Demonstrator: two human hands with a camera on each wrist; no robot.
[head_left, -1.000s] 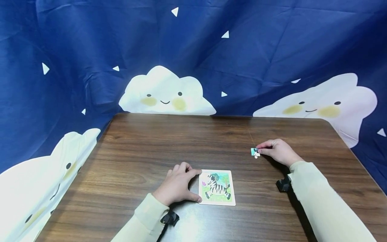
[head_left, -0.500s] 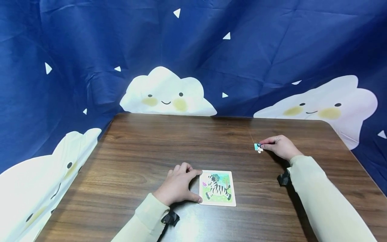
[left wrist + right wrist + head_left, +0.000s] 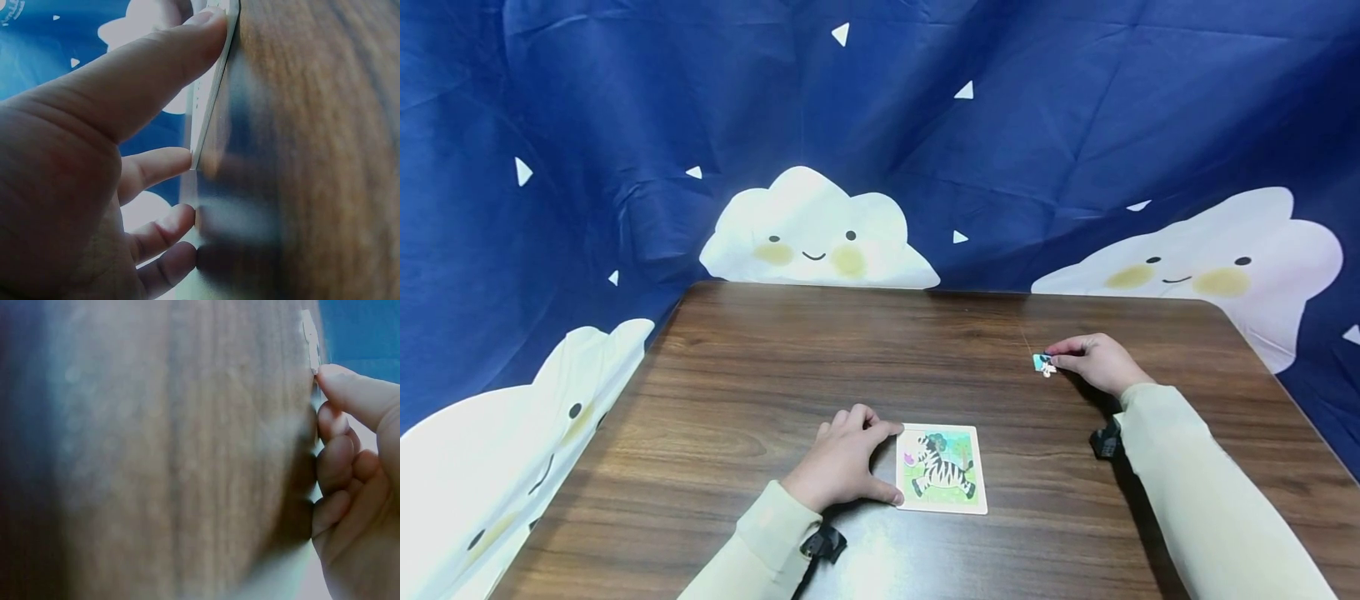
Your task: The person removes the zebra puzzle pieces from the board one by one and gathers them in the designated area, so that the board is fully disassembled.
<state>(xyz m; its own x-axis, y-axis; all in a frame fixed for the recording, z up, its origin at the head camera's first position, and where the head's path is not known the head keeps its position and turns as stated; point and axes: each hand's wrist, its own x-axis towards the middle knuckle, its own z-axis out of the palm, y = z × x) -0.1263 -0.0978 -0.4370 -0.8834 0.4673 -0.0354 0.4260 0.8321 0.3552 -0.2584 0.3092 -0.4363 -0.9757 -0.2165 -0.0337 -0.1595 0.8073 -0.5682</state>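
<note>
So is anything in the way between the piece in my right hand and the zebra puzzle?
Nothing visible: only tabletop lies between the piece in your right hand and the zebra puzzle. Your left hand touches the puzzle's left side.

glare whitens the near tabletop [image 3: 872, 562]; wrist views blur.

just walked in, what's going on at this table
A person is working with two puzzle things. The left hand touches a square zebra puzzle at its two left corners; it lies flat on the wooden table. The right hand pinches a small jigsaw piece, farther out and apart from the puzzle.
</note>
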